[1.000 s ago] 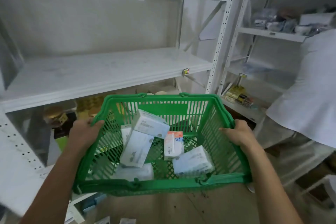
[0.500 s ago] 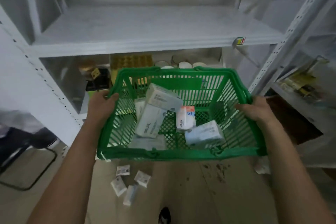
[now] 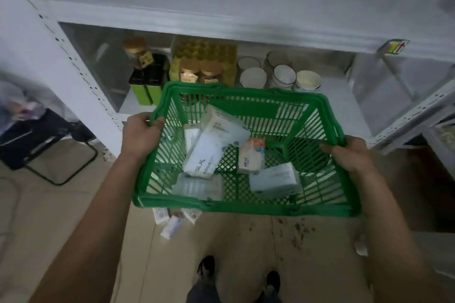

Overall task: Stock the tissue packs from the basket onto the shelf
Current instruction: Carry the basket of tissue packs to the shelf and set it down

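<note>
Left hand (image 3: pixel 141 133): we grip the left rim of the green slatted plastic basket (image 3: pixel 270 206).
Right hand (image 3: pixel 350 155): we clasp its right rim.
Tissue packs (image 3: pixel 204 156): white wrapped packs lie loose on the basket floor, some overlapping.
White metal shelf (image 3: pixel 221 5): just beyond the basket's far rim.

Your left hand (image 3: pixel 141 136) curled closed on basket (image 3: pixel 248 205) left rim; right hand (image 3: pixel 350 156) clamped on right rim; forearms extended forward.
</note>
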`<state>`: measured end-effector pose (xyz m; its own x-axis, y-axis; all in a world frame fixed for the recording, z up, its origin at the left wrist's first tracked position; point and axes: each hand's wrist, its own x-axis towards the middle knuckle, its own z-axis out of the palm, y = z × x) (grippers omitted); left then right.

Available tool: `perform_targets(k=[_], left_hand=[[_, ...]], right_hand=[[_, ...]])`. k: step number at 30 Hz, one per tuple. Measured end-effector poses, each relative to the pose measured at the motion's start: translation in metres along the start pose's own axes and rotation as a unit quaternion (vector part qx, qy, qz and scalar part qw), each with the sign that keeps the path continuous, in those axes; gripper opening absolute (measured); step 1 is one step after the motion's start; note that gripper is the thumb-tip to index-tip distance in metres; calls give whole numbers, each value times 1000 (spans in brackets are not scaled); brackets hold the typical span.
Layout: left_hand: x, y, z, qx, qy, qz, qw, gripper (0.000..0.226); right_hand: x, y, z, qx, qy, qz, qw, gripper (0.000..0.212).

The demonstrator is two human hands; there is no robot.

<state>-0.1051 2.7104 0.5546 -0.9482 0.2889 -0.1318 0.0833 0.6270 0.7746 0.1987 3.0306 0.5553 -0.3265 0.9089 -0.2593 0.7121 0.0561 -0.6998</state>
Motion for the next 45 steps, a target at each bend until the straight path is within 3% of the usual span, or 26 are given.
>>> perform_targets(k=[5,9,13,17,23,32,36,40,45], left_hand=[[-7,-9,50,40,13,-20,999,35],[-6,-38,97,78,-8,-30,997,21],[2,-102,150,109,-48,-61,991,36],[14,-177,208,150,-106,-95,978,31],[46,-282,303,162,-135,-108,971,33],[119,-420,461,174,-176,-80,966,35],[131,-478,505,130,-197,-74,969,28],[138,-514,526,51,-170,-51,983,15],[133,-542,536,-37,-143,-66,987,16]], right_hand=[[47,35,11,17,-33,-6,999,32],[84,91,44,70,-41,36,996,37],[103,143,84,82,-48,60,994,28],[134,212,145,76,-63,90,991,24],[183,313,238,109,-78,136,982,56],[269,449,367,130,-47,141,980,35],[297,487,405,158,-38,134,978,23],[303,507,427,164,-49,106,980,29],[300,532,445,148,-91,97,980,18]])
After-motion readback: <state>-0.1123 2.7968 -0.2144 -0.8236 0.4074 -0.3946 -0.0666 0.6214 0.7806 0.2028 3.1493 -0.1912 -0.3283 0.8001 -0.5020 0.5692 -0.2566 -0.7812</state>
